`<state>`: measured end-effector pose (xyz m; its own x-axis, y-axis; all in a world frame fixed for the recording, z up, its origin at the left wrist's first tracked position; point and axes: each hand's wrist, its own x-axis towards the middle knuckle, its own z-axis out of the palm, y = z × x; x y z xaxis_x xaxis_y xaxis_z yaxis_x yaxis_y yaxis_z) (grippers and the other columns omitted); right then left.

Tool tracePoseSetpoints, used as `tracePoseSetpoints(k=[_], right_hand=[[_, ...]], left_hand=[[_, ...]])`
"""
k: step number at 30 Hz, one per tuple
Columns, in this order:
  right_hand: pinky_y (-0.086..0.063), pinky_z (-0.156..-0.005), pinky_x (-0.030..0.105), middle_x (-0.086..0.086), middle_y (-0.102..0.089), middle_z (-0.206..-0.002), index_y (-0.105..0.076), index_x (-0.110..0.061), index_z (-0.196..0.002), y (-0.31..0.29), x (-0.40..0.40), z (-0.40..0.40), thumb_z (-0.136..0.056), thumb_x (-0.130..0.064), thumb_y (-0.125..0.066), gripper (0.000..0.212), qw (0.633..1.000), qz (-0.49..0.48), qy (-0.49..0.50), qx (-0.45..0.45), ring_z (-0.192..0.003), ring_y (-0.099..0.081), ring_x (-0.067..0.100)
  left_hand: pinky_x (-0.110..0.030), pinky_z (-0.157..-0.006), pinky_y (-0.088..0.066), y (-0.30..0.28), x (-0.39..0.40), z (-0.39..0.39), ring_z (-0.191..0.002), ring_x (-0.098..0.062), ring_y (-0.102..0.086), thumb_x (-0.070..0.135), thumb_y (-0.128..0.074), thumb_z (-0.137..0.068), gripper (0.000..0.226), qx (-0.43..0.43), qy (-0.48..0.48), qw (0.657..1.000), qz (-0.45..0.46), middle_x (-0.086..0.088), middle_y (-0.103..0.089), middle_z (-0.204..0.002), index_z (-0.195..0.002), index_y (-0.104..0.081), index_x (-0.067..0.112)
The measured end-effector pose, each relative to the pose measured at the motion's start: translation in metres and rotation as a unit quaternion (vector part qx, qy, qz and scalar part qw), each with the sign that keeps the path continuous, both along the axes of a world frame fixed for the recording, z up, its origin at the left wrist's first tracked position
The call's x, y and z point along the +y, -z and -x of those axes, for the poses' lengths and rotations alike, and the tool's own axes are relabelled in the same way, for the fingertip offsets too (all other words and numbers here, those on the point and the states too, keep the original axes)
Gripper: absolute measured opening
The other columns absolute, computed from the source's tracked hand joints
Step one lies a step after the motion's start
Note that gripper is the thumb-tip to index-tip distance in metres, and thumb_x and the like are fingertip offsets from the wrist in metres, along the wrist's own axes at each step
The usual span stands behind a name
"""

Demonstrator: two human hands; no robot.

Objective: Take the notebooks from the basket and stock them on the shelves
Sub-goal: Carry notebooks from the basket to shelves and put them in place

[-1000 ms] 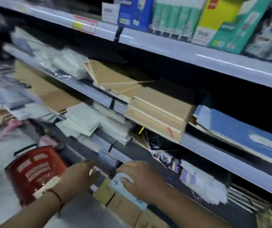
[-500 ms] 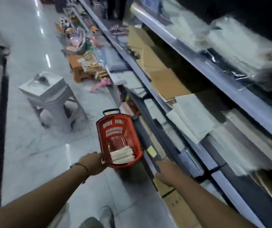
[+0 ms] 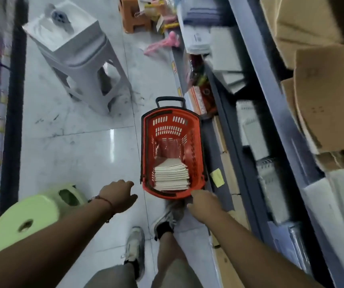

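Both hands reached down toward the basket and neither held anything. Fingers of the left hand (image 3: 118,194) were loosely curled with the thumb apart, hovering just left of the basket's near corner and not touching it; a thin cord bracelet (image 3: 104,201) circled that wrist. The right hand (image 3: 203,202) lay at the near rim of the red basket (image 3: 146,146), its fingers bent downward and mostly hidden behind the knuckles, so whether they touched the rim could not be told for sure. Inside the basket, against its near end, sat a stack of pale notebooks (image 3: 171,176), fanned slightly, with bare red floor beyond them. The basket stood on the tiled floor (image 3: 79,154) just beside the base of the shelves (image 3: 250,113), its black handle (image 3: 170,100) at the far end. Brown and white pads lay piled on the shelves to the right. Two sneakers (image 3: 134,246) showed below the hands. A green stool (image 3: 25,223) stood at lower left, and a grey stool (image 3: 77,50) farther off.
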<state>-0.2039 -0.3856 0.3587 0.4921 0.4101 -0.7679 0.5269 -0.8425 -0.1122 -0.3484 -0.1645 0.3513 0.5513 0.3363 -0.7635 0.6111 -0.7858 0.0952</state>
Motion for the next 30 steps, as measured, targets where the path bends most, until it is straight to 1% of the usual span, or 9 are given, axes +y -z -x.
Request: tracePoseSetpoints(k=[5,10,13,17,21,23,26,28,30], right_hand=[[-0.046,-0.094,0.033,0.008,-0.067,-0.117,-0.065,-0.019,-0.119,0.067,0.030,-0.035,-0.089,-0.019,-0.051,0.033,1.000,-0.020,0.019,0.006,-0.110,-0.060,0.032],[-0.049,-0.085,0.032,0.009,-0.068,-0.114,-0.067,-0.014,-0.112,0.140,0.065,-0.068,-0.089,-0.022,-0.052,0.029,0.997,-0.034,0.072,-0.002,-0.106,-0.063,0.031],[-0.049,-0.088,0.032,0.010,-0.067,-0.121,-0.065,-0.014,-0.119,0.194,0.083,-0.091,-0.093,-0.024,-0.051,0.031,0.993,-0.027,0.113,0.015,-0.111,-0.062,0.030],[-0.042,-0.103,0.029,0.010,-0.052,-0.145,-0.052,-0.011,-0.142,0.262,0.103,-0.120,-0.098,-0.026,-0.051,0.046,0.967,-0.040,0.241,0.072,-0.129,-0.051,0.028],[-0.041,-0.099,0.027,0.009,-0.054,-0.143,-0.055,-0.012,-0.139,0.322,0.119,-0.135,-0.099,-0.027,-0.050,0.043,0.961,-0.012,0.268,0.068,-0.129,-0.051,0.029],[-0.042,-0.101,0.031,0.009,-0.058,-0.137,-0.058,-0.013,-0.133,0.342,0.126,-0.137,-0.097,-0.031,-0.050,0.041,0.961,0.023,0.272,0.045,-0.126,-0.052,0.032],[-0.041,-0.102,0.036,0.010,-0.063,-0.125,-0.064,-0.016,-0.119,0.364,0.139,-0.134,-0.094,-0.030,-0.050,0.032,0.962,0.055,0.268,0.012,-0.122,-0.052,0.033],[-0.042,-0.096,0.036,0.010,-0.061,-0.127,-0.061,-0.016,-0.121,0.372,0.151,-0.131,-0.093,-0.028,-0.051,0.033,0.956,0.059,0.285,0.018,-0.121,-0.052,0.033],[-0.040,-0.099,0.038,0.011,-0.052,-0.138,-0.054,-0.015,-0.130,0.378,0.164,-0.127,-0.091,-0.028,-0.053,0.042,0.947,0.070,0.313,0.020,-0.128,-0.046,0.033]], left_hand=[[-0.036,-0.096,-0.052,0.065,0.005,-0.047,-0.120,-0.024,-0.058,0.048,-0.045,-0.099,0.051,-0.005,-0.013,1.000,0.003,-0.003,-0.057,-0.137,-0.144,-0.045,0.025],[-0.038,-0.083,-0.057,0.137,0.017,-0.103,-0.096,-0.022,-0.065,0.046,-0.050,-0.095,0.033,-0.036,0.008,0.999,0.037,-0.001,-0.066,-0.112,-0.121,-0.060,0.028],[-0.041,-0.089,-0.056,0.192,0.023,-0.134,-0.105,-0.024,-0.064,0.045,-0.051,-0.096,0.038,-0.057,0.026,0.996,0.062,-0.003,-0.065,-0.120,-0.128,-0.057,0.026],[-0.043,-0.094,-0.052,0.274,0.021,-0.162,-0.116,-0.028,-0.058,0.042,-0.046,-0.099,0.046,-0.042,0.078,0.993,0.078,-0.008,-0.058,-0.131,-0.140,-0.047,0.020],[-0.044,-0.098,-0.047,0.348,0.016,-0.175,-0.123,-0.030,-0.052,0.043,-0.039,-0.102,0.048,-0.011,0.082,0.991,0.108,-0.011,-0.051,-0.138,-0.144,-0.040,0.019],[-0.043,-0.098,-0.045,0.371,0.011,-0.173,-0.123,-0.033,-0.051,0.050,-0.040,-0.100,0.049,0.006,0.077,0.990,0.122,-0.012,-0.049,-0.138,-0.139,-0.040,0.019],[-0.042,-0.093,-0.048,0.390,0.004,-0.164,-0.114,-0.032,-0.055,0.054,-0.045,-0.098,0.043,0.006,0.051,0.987,0.150,-0.010,-0.055,-0.128,-0.124,-0.047,0.020],[-0.039,-0.090,-0.048,0.392,0.003,-0.161,-0.109,-0.030,-0.056,0.054,-0.047,-0.097,0.039,-0.018,0.047,0.988,0.143,-0.008,-0.057,-0.123,-0.120,-0.050,0.022],[-0.038,-0.090,-0.048,0.391,0.005,-0.161,-0.108,-0.028,-0.057,0.051,-0.048,-0.098,0.037,-0.031,0.055,0.988,0.144,-0.006,-0.059,-0.122,-0.122,-0.051,0.022]])
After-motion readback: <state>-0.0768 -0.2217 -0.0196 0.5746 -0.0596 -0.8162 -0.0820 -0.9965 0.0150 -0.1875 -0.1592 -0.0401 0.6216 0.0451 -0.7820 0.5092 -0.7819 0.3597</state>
